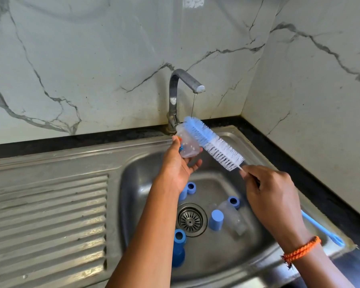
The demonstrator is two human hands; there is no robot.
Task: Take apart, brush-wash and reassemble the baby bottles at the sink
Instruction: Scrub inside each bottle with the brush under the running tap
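Note:
My left hand (178, 165) grips a clear plastic bottle body (187, 145) above the sink, just below the tap. My right hand (272, 196) holds the bottle brush (213, 143) by its handle; the blue and white bristles lie against the outside of the bottle body. The brush's blue handle end (322, 230) sticks out behind my right wrist. A thin stream of water (193, 104) falls from the tap onto the brush tip. Down in the basin lie blue bottle collars (191, 187) (233, 201), a blue cap (216, 220), a clear bottle (232, 217) and another blue-topped bottle (178, 247).
The steel sink basin (133, 183) has a round drain strainer (190, 220) in the middle. A ribbed draining board (48, 221) stretches to the left. The chrome tap (175, 96) stands at the back edge. Marble-look walls (92, 59) close off the back and right.

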